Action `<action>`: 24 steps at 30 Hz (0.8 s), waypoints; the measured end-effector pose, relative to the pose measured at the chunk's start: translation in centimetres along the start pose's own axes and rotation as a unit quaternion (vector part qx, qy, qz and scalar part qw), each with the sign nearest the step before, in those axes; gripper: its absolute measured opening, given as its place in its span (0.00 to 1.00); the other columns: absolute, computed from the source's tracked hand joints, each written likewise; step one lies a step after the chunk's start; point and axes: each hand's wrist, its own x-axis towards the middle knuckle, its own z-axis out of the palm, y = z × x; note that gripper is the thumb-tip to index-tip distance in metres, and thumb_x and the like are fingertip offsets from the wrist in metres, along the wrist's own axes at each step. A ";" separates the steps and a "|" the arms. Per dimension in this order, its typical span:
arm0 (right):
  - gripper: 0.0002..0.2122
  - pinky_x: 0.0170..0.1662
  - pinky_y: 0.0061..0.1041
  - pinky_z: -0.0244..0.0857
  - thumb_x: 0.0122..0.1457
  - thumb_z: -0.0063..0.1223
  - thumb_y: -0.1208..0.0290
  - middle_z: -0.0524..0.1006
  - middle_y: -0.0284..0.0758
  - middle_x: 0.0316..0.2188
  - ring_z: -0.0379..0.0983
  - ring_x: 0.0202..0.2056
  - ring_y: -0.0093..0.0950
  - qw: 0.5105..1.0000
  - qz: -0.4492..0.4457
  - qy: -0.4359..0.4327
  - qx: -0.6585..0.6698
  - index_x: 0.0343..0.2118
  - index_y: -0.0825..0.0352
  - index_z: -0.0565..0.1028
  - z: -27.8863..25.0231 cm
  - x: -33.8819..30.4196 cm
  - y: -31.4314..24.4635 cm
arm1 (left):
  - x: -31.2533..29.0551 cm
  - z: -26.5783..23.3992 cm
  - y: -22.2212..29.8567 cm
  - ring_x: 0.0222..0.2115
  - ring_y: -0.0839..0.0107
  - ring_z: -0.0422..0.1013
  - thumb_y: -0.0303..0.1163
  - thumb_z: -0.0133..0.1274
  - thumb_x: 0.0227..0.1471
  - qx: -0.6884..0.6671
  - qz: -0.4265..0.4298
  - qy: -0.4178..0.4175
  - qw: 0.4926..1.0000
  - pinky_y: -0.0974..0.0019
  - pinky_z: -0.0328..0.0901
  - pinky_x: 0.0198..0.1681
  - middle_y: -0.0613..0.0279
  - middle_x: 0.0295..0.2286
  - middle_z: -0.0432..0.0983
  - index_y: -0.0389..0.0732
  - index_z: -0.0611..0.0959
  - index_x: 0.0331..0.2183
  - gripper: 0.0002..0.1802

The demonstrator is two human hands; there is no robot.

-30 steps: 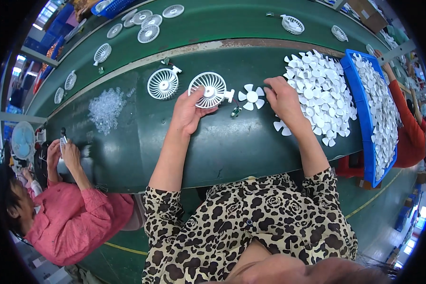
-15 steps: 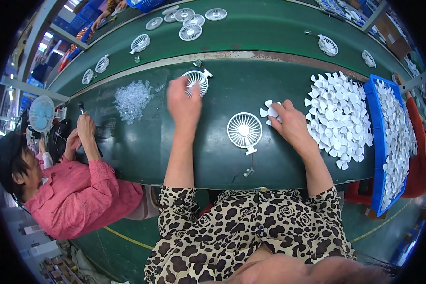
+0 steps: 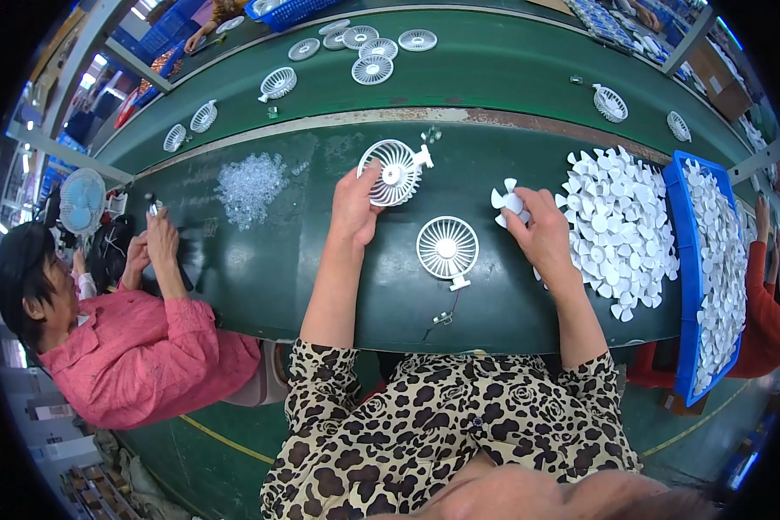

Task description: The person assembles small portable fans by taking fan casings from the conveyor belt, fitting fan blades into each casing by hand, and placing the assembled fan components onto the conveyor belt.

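My left hand (image 3: 355, 206) grips a round white fan housing (image 3: 396, 173) by its rim, lifted and tilted, its slotted cage facing me. A small circuit piece (image 3: 431, 135) dangles off the housing's short stem. Between the thumb and fingers of my right hand (image 3: 542, 232) is a white fan blade (image 3: 511, 201) with three vanes. A second fan housing (image 3: 447, 249) lies on the green table between my forearms, its stem toward me and a thin wire leading to a little circuit board (image 3: 443, 318). Right of my right hand spreads a pile of loose white fan blades (image 3: 620, 230).
A blue tray (image 3: 686, 286) full of blades stands at the right edge. Clear small plastic bits (image 3: 250, 186) are heaped at left. Beyond the table, a green belt (image 3: 494, 69) carries several housings and round grilles. A co-worker in a pink shirt (image 3: 156, 355) handles a tool at left.
My left hand has picked the far housing up off the table and brought it right and nearer. My right hand has raised the fan blade slightly.
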 end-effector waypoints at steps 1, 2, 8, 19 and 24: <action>0.15 0.27 0.29 0.67 0.48 0.62 0.70 0.71 0.38 0.29 0.73 0.26 0.35 1.000 0.002 0.003 0.016 0.39 0.67 0.74 -0.8 0.3 -1.2 | -0.5 0.5 0.0 0.34 0.68 0.76 0.36 0.47 0.59 -0.039 -0.016 -0.008 0.999 0.63 0.74 0.35 0.56 0.35 0.76 0.32 0.74 0.40 0.16; 0.15 0.26 0.28 0.67 0.48 0.62 0.70 0.71 0.38 0.29 0.72 0.25 0.34 0.999 -0.010 0.001 0.036 0.39 0.67 0.74 -1.2 0.5 -2.3 | -1.0 1.2 -0.1 0.34 0.67 0.76 0.36 0.46 0.59 -0.050 -0.020 -0.010 0.998 0.62 0.74 0.35 0.55 0.36 0.76 0.32 0.74 0.41 0.16; 0.16 0.26 0.30 0.67 0.48 0.61 0.70 0.69 0.36 0.29 0.72 0.25 0.33 0.988 -0.150 -0.018 0.034 0.40 0.64 0.73 -1.1 2.1 -6.9 | -2.6 3.5 -0.9 0.36 0.66 0.75 0.46 0.41 0.61 -0.021 -0.067 -0.065 0.995 0.61 0.74 0.37 0.55 0.38 0.75 0.34 0.72 0.45 0.23; 0.09 0.29 0.33 0.68 0.49 0.54 0.69 0.69 0.37 0.28 0.72 0.31 0.38 0.976 -0.215 -0.023 0.005 0.32 0.64 0.69 3.4 3.9 -7.2 | -4.0 5.0 -2.2 0.39 0.75 0.71 0.29 0.51 0.57 0.029 0.048 -0.084 0.995 0.71 0.66 0.42 0.60 0.40 0.74 0.33 0.73 0.45 0.16; 0.13 0.31 0.33 0.68 0.46 0.59 0.72 0.67 0.38 0.29 0.70 0.34 0.36 0.968 -0.213 0.103 0.081 0.34 0.66 0.69 2.6 3.4 -8.1 | -3.8 4.5 -1.4 0.38 0.73 0.72 0.27 0.50 0.56 0.023 0.095 -0.061 0.993 0.70 0.67 0.42 0.58 0.39 0.74 0.32 0.71 0.47 0.17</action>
